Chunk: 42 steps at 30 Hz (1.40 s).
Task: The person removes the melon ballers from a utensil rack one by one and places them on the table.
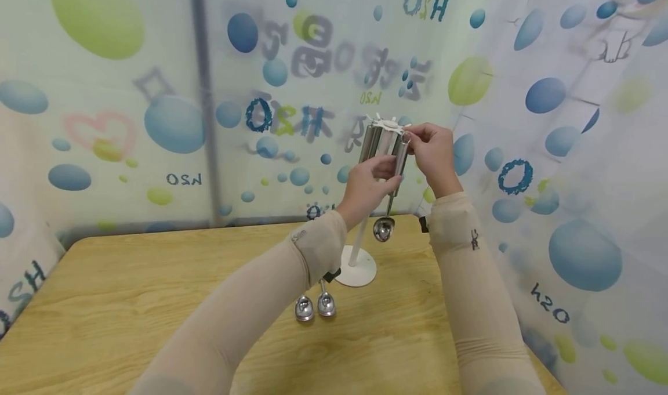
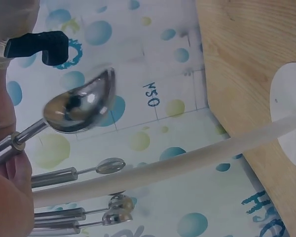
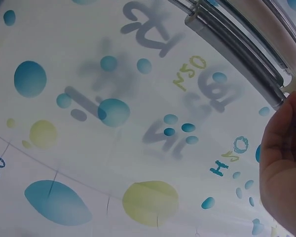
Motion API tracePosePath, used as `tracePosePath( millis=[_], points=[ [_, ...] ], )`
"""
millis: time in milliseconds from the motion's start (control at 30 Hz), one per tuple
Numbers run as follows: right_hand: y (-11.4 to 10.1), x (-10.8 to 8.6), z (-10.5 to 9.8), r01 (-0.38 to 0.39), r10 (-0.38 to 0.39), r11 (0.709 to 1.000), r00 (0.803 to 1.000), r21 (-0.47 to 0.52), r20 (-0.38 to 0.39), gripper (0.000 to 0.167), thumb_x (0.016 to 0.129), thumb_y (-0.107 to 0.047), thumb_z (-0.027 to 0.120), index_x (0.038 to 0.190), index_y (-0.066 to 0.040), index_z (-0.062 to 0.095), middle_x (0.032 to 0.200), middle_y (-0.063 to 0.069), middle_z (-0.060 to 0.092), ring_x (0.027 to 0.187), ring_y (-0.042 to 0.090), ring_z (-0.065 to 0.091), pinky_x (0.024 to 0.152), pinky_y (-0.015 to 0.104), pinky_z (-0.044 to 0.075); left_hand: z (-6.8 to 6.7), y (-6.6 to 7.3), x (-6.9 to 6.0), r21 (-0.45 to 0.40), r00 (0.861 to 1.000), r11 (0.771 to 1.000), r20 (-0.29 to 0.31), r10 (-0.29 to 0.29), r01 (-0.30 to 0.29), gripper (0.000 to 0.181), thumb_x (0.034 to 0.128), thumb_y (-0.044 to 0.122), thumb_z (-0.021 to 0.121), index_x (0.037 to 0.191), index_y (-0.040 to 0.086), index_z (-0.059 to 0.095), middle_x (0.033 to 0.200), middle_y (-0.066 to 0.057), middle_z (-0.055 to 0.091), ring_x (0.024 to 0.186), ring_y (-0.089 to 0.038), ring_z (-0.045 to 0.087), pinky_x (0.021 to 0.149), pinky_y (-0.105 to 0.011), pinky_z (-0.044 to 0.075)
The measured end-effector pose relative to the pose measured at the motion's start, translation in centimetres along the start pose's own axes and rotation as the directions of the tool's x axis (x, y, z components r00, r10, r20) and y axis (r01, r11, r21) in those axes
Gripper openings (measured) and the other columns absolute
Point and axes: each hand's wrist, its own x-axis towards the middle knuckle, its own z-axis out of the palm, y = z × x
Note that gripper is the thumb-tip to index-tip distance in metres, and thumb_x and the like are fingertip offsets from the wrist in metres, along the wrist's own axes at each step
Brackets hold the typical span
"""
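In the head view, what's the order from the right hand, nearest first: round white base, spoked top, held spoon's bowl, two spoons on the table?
1. Spoked top: just left of the right hand.
2. Held spoon's bowl: below, to the left.
3. Round white base: lower, farther left.
4. Two spoons: lowest, left of the base.
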Motion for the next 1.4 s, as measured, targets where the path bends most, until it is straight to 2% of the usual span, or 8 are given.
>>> tracePosePath(
  millis=[200, 433, 667, 1033, 1400],
  points=[
    [0.1, 0.0, 0.1, 0.016, -0.016, 1.000, 1.000, 0.026, 0.007, 0.018, 0.099, -0.008, 0.065, 0.108, 0.005, 0.073, 0.081, -0.004, 0.069, 0.074, 0.008, 0.063, 0.068, 0.017, 0.053, -0.3, -0.1, -0.8, 0.006, 1.000, 1.000, 0.024, -0.012, 0.012, 0.040, 0.0944, 0.013, 0.074, 0.133, 0.011, 0.065, 0.112, -0.001, 0.072, 0.099, -0.011, 0.067, 0.080, -0.026, 0.058],
    [-0.1, 0.0, 0.1, 0.001, -0.002, 0.997, 1.000, 0.078, 0.011, 0.016, 0.098, -0.006, 0.066, 0.106, 0.006, 0.073, 0.088, 0.008, 0.071, 0.071, 0.008, 0.063, 0.070, 0.017, 0.056, -1.1, -1.2, -1.5, 0.001, 0.999, 1.000, 0.038, -0.007, 0.007, 0.042, 0.0956, 0.010, 0.072, 0.136, 0.007, 0.061, 0.113, -0.006, 0.071, 0.103, -0.017, 0.066, 0.083, -0.027, 0.057],
    [-0.1, 0.1, 0.1, -0.027, 0.027, 0.995, 1.000, 0.092, 0.007, 0.016, 0.098, -0.007, 0.067, 0.106, 0.005, 0.073, 0.084, 0.001, 0.069, 0.071, 0.008, 0.064, 0.070, 0.017, 0.057, -1.5, -1.8, -1.8, 0.012, 0.999, 1.000, 0.032, -0.026, 0.026, 0.039, 0.0955, 0.011, 0.072, 0.134, 0.007, 0.063, 0.111, -0.007, 0.071, 0.102, -0.018, 0.067, 0.082, -0.030, 0.058],
    [-0.4, 0.0, 0.2, -0.014, 0.014, 0.998, 1.000, 0.062, 0.009, 0.017, 0.098, -0.006, 0.067, 0.107, 0.006, 0.073, 0.093, 0.012, 0.071, 0.071, 0.007, 0.064, 0.071, 0.017, 0.057, -2.1, -2.3, -2.0, 0.024, 0.999, 0.999, 0.008, -0.043, 0.042, 0.039, 0.0937, 0.014, 0.075, 0.131, 0.010, 0.065, 0.109, -0.004, 0.073, 0.100, -0.016, 0.068, 0.081, -0.030, 0.058],
    [-0.3, 0.0, 0.2, -0.004, 0.004, 0.999, 1.000, 0.049, -0.008, 0.017, 0.097, -0.007, 0.067, 0.107, 0.006, 0.073, 0.081, -0.001, 0.069, 0.069, 0.007, 0.064, 0.070, 0.016, 0.057, -2.1, -2.5, -2.4, 0.016, 0.997, 0.997, 0.012, -0.070, 0.070, 0.040, 0.0939, 0.013, 0.075, 0.132, 0.010, 0.064, 0.110, -0.003, 0.071, 0.101, -0.016, 0.067, 0.079, -0.028, 0.059]
  ],
)
